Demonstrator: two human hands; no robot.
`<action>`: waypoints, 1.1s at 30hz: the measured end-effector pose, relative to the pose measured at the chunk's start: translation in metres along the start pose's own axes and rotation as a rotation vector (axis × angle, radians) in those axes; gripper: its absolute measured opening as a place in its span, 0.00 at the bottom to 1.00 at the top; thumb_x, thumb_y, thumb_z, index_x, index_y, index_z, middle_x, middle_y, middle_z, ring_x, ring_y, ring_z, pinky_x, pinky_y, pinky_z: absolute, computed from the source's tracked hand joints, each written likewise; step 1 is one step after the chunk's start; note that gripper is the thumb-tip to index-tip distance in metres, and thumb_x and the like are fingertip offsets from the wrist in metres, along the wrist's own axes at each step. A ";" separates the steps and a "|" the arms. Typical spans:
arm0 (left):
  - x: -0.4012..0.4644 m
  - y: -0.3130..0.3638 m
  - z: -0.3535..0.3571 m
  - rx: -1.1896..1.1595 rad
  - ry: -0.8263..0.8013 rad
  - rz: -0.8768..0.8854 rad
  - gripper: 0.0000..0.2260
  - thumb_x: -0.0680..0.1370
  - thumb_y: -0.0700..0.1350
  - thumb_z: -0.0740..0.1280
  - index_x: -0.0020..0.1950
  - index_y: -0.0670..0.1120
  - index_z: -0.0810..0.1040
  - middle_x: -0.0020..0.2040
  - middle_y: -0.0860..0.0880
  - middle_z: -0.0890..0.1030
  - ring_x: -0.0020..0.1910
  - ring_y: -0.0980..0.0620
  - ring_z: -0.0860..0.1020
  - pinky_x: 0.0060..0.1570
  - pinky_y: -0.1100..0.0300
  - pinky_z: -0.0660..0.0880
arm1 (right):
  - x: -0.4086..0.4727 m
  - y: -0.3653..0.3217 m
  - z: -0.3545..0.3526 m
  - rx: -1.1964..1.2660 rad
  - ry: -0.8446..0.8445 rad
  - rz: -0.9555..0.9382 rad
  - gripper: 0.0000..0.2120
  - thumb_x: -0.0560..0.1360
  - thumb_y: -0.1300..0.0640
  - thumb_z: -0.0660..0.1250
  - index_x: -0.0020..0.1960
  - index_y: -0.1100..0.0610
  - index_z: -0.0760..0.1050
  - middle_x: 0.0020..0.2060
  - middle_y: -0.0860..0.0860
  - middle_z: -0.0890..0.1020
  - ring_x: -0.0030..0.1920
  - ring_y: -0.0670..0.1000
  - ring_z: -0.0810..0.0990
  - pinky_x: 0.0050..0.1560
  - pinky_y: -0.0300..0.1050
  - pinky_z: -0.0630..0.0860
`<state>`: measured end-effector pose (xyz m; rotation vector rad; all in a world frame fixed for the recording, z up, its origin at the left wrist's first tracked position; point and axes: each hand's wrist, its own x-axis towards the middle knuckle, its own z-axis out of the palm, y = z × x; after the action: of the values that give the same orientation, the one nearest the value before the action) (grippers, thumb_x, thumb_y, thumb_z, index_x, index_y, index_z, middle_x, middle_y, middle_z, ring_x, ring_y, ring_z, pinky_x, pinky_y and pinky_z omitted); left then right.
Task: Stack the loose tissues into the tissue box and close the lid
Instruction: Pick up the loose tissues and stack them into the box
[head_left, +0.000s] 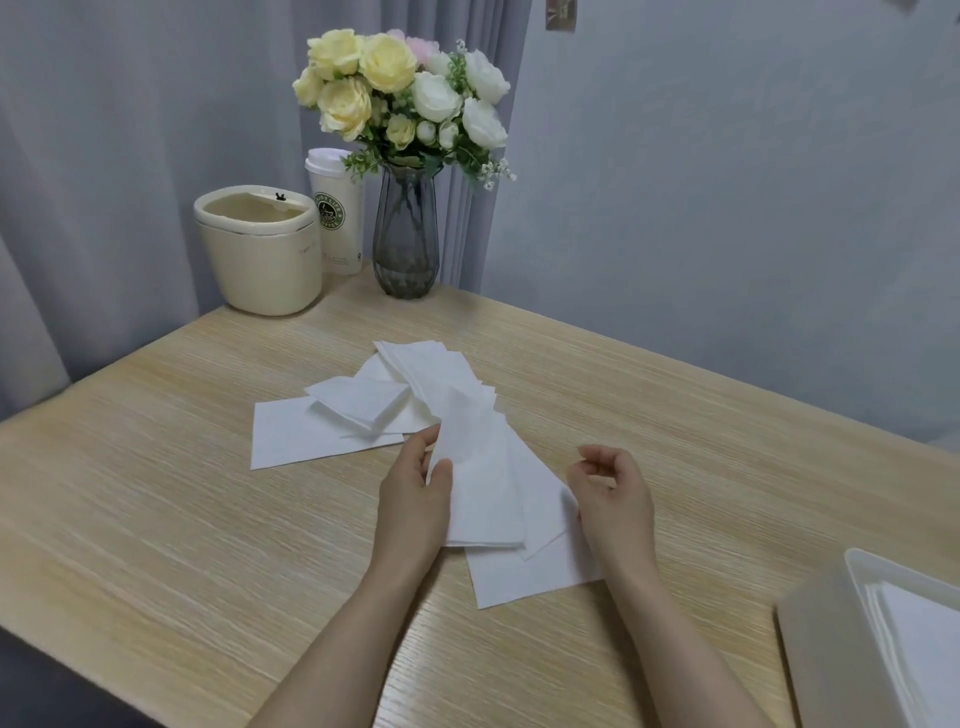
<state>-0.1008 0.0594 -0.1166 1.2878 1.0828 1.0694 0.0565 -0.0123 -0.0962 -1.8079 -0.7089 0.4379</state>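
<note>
Several loose white tissues (457, 415) lie fanned across the middle of the wooden table (156, 467). My left hand (415, 499) pinches the near end of a bundle of tissues (483, 499) between thumb and fingers. My right hand (613, 493) hovers just right of that bundle, fingers loosely curled, with nothing in it. One tissue (530, 577) lies flat under the bundle near my wrists. The tissue box (852, 613) sits at the bottom right corner, white and open, with white tissues inside. Its lid is not clearly visible.
At the back left stand a cream round bin (260, 254), a white paper cup (335, 213) and a grey glass vase (405, 234) of yellow and white flowers. A grey curtain and wall close off the far side.
</note>
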 end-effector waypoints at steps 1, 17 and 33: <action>0.000 0.001 0.000 0.005 0.000 0.009 0.16 0.78 0.35 0.60 0.59 0.52 0.78 0.52 0.53 0.83 0.50 0.54 0.80 0.45 0.61 0.72 | 0.005 0.002 -0.001 -0.054 -0.051 0.037 0.10 0.74 0.60 0.68 0.55 0.54 0.76 0.43 0.44 0.80 0.46 0.48 0.78 0.50 0.49 0.75; -0.001 0.010 -0.004 -0.246 0.048 -0.095 0.09 0.81 0.36 0.61 0.49 0.48 0.77 0.39 0.53 0.83 0.35 0.59 0.78 0.36 0.64 0.72 | 0.005 -0.008 -0.002 -0.462 -0.120 -0.047 0.03 0.70 0.52 0.70 0.37 0.48 0.79 0.34 0.44 0.80 0.39 0.46 0.78 0.35 0.43 0.69; -0.001 0.012 -0.003 -0.280 0.015 -0.124 0.08 0.81 0.36 0.61 0.50 0.46 0.78 0.39 0.53 0.85 0.38 0.55 0.80 0.41 0.59 0.74 | -0.008 -0.005 -0.023 -0.028 -0.154 0.212 0.18 0.70 0.63 0.72 0.57 0.56 0.70 0.37 0.50 0.77 0.38 0.49 0.77 0.41 0.44 0.71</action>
<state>-0.1041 0.0588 -0.1049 0.9799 0.9717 1.0944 0.0636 -0.0331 -0.0838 -1.8978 -0.6327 0.7169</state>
